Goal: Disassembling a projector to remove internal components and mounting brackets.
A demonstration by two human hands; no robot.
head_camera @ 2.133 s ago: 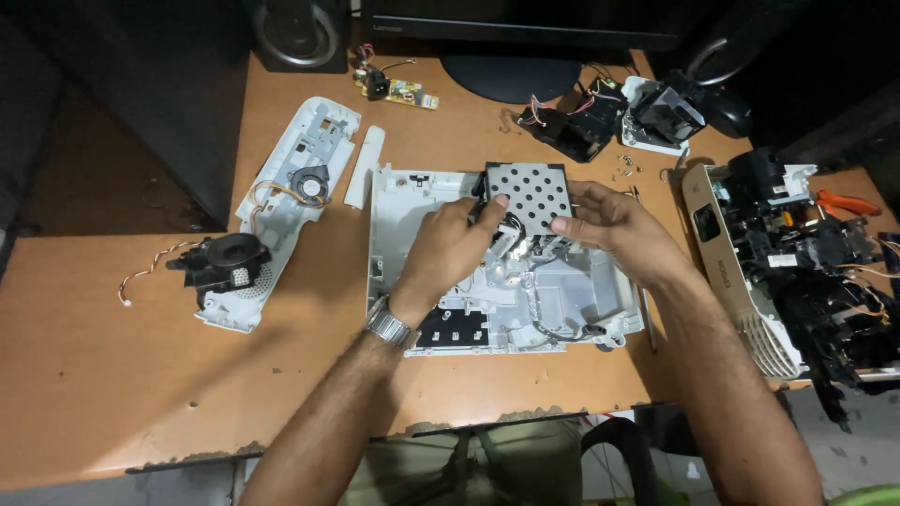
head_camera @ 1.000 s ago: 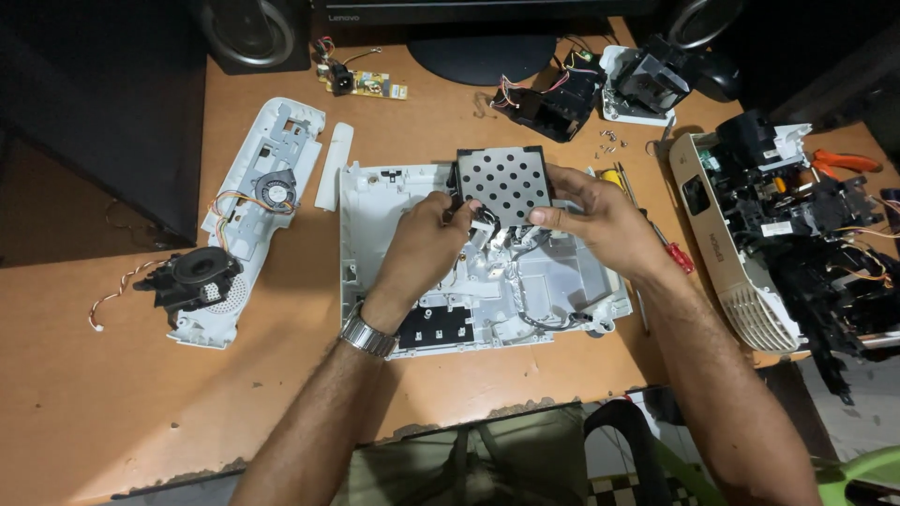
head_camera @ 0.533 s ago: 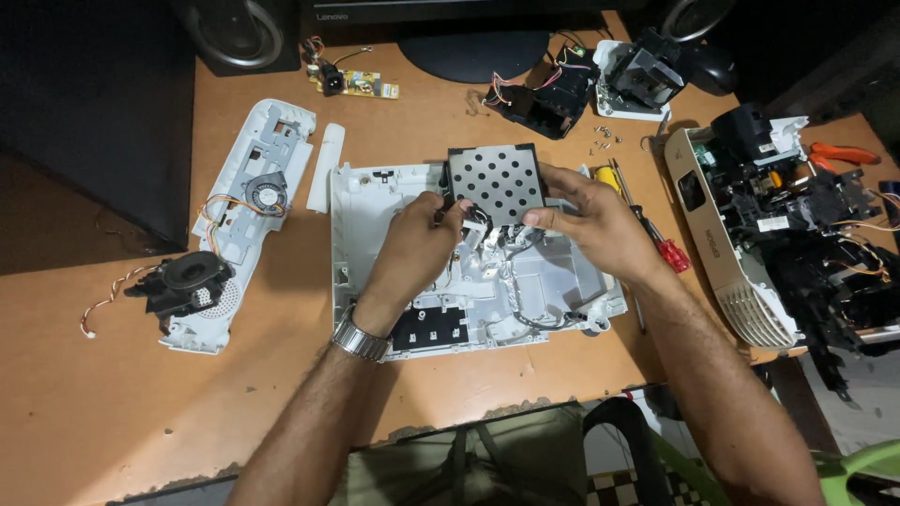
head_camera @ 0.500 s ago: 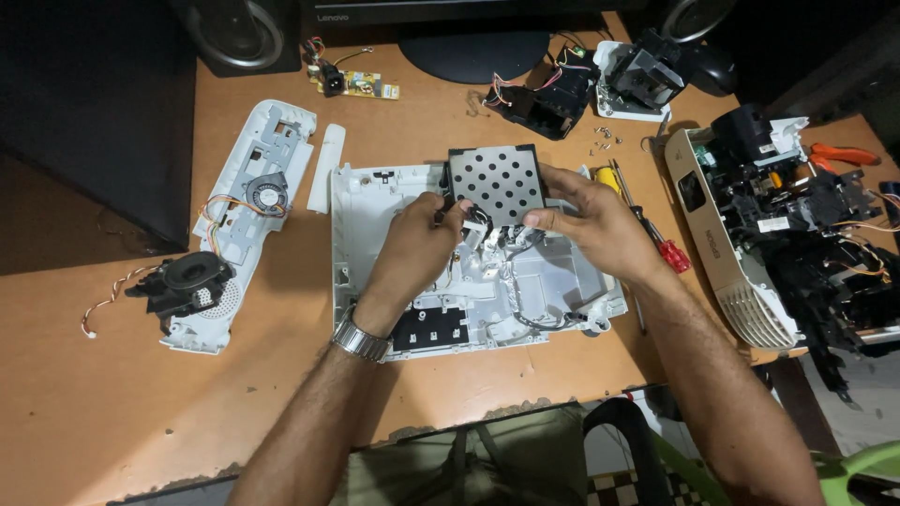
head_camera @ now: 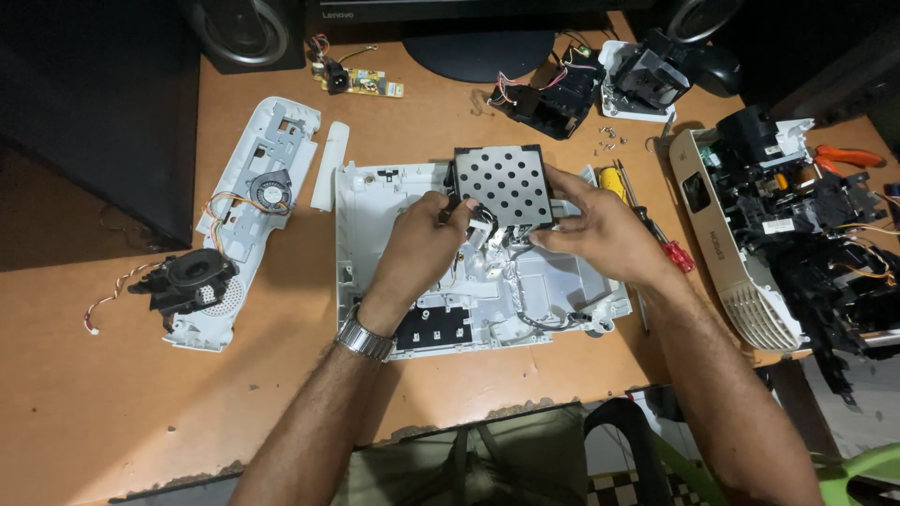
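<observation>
Brown desk [head_camera: 122, 412]; white housing shell [head_camera: 375, 234] lies mid-desk, open side up. Gutted white unit [head_camera: 741, 272] at right edge, white side panel [head_camera: 246, 201] with small fan and black speaker at left. Perforated metal plate [head_camera: 502, 186] sits tilted over the shell's far part. Right hand [head_camera: 605, 234]: grip grasping the plate's right edge. Left hand [head_camera: 422, 248]: fingers pinched on its near-left corner. Red-handled screwdriver [head_camera: 670, 251] just right of the right hand.
</observation>
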